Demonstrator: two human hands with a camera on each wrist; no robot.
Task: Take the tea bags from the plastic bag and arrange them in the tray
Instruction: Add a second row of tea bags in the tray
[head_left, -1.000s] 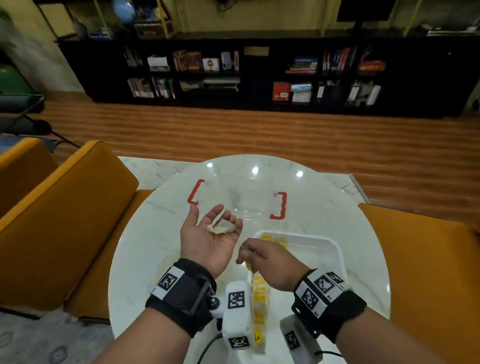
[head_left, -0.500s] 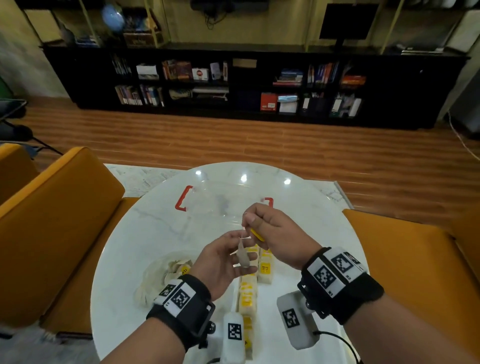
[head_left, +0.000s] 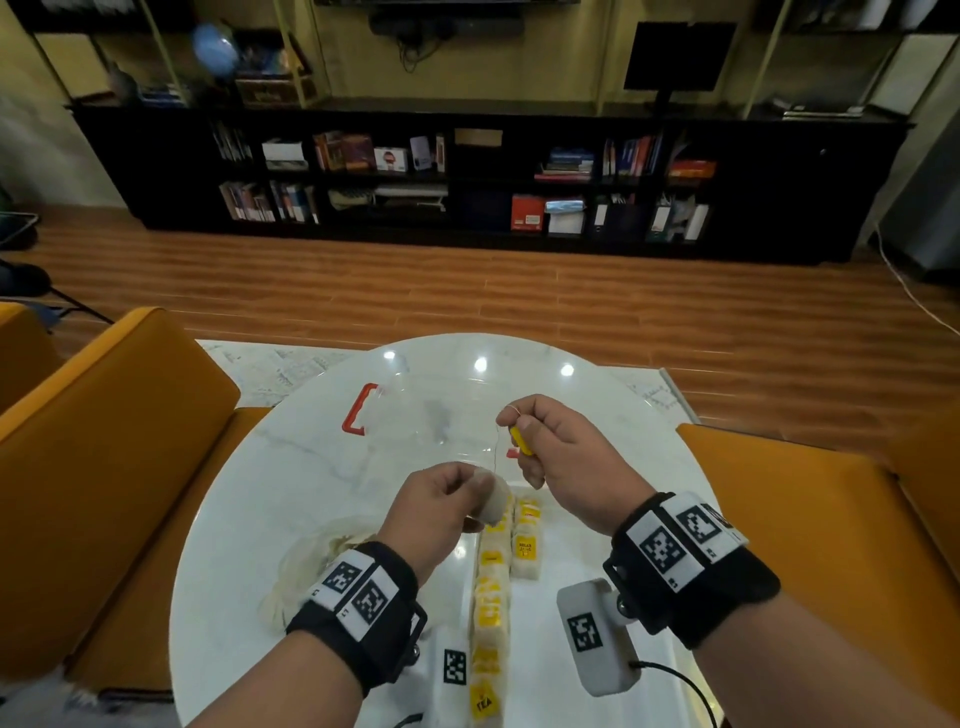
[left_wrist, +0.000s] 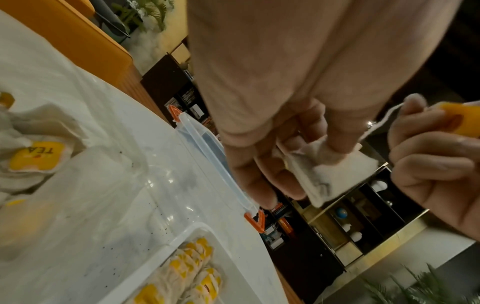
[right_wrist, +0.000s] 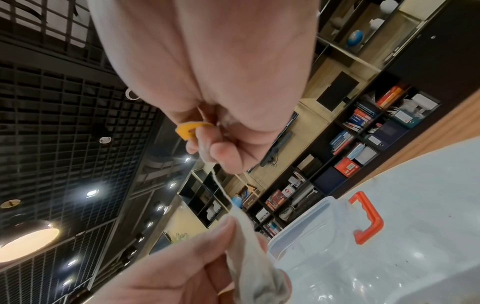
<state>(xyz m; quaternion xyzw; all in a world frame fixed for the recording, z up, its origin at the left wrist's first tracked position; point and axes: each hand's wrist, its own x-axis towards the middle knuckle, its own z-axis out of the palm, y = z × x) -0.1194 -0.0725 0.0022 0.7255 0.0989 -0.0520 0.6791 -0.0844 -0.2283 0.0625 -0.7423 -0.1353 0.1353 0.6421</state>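
My left hand (head_left: 470, 493) pinches a pale tea bag (head_left: 493, 503) above the table, thumb and fingers curled on its upper edge (left_wrist: 319, 164). My right hand (head_left: 519, 428) is just up and right of it and pinches the bag's yellow tag (head_left: 517, 435), also seen as the tag (right_wrist: 191, 129). A thin string (right_wrist: 221, 187) runs taut from the right fingers down to the bag. Below my hands the white tray (left_wrist: 158, 251) holds rows of tea bags (head_left: 493, 587) with yellow tags. The plastic bag (head_left: 317, 558) lies left of the tray with more tea bags (left_wrist: 36, 156) inside.
A clear plastic lid with red handles (head_left: 357, 410) lies on the round white marble table (head_left: 270, 493) beyond my hands. Orange chairs (head_left: 104, 447) flank the table on both sides. A dark bookshelf (head_left: 467, 176) stands across the wooden floor.
A second ago the tea bag lay on my open left palm. Now the left fingers pinch it, and the right hand has drawn the tag up and away, stretching the string.
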